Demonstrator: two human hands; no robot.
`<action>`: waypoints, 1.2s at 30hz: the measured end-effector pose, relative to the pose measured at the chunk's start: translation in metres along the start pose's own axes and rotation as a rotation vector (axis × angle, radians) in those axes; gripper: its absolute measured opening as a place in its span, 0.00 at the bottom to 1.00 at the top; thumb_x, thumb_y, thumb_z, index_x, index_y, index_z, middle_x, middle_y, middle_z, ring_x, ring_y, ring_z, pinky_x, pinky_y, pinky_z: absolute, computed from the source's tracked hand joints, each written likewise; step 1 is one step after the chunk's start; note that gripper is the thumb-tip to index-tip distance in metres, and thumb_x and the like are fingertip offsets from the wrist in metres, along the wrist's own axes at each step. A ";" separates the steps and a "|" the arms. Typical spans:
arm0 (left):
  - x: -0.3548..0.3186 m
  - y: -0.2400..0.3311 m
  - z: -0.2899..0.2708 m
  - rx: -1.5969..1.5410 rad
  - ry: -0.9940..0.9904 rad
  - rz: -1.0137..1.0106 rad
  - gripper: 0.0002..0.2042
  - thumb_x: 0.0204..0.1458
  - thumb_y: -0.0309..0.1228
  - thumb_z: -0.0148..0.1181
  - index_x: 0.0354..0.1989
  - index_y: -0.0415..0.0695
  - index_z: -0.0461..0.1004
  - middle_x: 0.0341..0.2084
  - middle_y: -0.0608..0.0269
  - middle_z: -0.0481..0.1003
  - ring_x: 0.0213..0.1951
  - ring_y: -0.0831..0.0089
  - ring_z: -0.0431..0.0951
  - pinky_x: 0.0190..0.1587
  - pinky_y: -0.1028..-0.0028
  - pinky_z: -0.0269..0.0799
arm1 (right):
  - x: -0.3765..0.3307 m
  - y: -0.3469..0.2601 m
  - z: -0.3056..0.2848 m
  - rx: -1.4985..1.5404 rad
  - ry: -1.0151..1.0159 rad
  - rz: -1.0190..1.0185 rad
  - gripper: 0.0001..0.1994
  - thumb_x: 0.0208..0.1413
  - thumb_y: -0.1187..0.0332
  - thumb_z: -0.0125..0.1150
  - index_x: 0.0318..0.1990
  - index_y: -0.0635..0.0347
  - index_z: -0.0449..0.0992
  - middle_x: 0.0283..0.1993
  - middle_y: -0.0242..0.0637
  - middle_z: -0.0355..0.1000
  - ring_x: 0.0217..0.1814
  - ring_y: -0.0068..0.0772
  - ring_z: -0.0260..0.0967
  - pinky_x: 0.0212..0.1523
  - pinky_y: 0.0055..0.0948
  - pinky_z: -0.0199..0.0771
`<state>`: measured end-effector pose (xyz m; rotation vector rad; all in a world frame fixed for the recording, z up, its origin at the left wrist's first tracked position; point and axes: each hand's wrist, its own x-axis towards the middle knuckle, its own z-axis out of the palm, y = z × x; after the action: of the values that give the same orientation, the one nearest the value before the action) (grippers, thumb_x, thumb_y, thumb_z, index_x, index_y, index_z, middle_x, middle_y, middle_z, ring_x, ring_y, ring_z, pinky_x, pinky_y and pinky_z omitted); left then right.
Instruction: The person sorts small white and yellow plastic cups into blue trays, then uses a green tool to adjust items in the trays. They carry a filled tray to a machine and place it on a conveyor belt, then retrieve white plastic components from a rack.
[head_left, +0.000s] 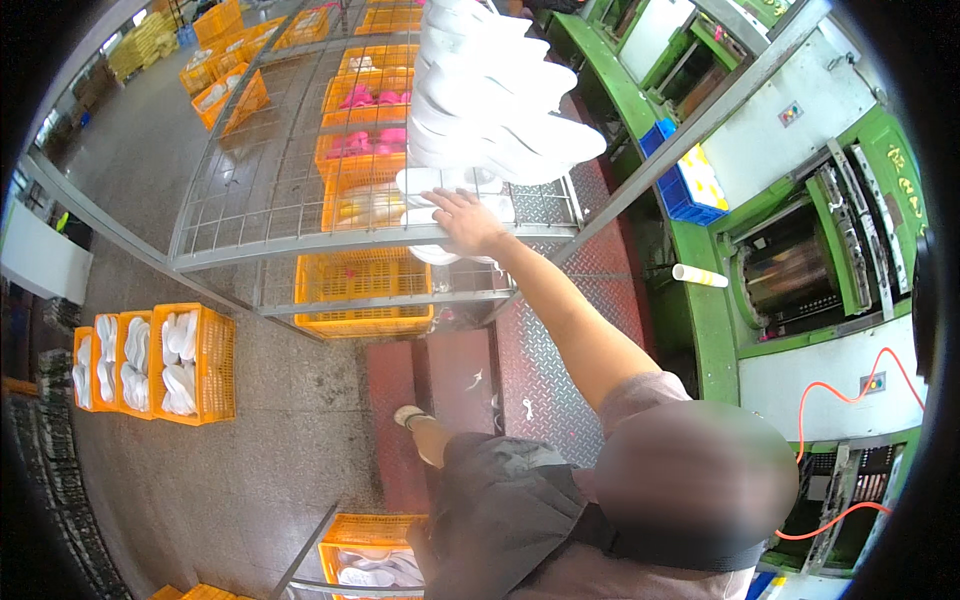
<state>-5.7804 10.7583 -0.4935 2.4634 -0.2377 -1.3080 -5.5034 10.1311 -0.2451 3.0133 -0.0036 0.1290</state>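
My right arm reaches from the lower right to a metal wire rack (pixel 380 238). My right hand (pixel 466 222) lies palm down at the rack's near edge, touching white shoe soles (pixel 490 180) there. Its fingers are stretched out and slightly apart. Just beyond the hand, a tall row of white shoe soles (pixel 480 100) stands packed together on the rack. More pale pieces show under the hand and below the edge bar, partly hidden by it. My left hand is not in view.
Orange crates (pixel 365 290) stand under the rack, some with pink pieces (pixel 365 145). Other orange crates (pixel 195 365) with white soles sit left on the floor. Red steps (pixel 455 375) lie below me. Green machines (pixel 700 300) line the right, with a blue crate (pixel 690 205).
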 end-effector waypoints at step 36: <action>0.017 -0.068 -0.048 -1.404 0.543 -0.443 0.12 0.58 0.34 0.53 0.39 0.35 0.76 0.25 0.60 0.75 0.27 0.71 0.76 0.29 0.74 0.72 | 0.004 -0.005 0.006 0.045 0.108 0.017 0.25 0.38 0.66 0.72 0.46 0.60 0.70 0.74 0.36 0.50 0.74 0.45 0.47 0.69 0.45 0.54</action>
<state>-5.7322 10.8268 -0.5067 1.4746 1.0361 -0.4664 -5.4986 10.1357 -0.2511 3.0468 -0.0166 0.2976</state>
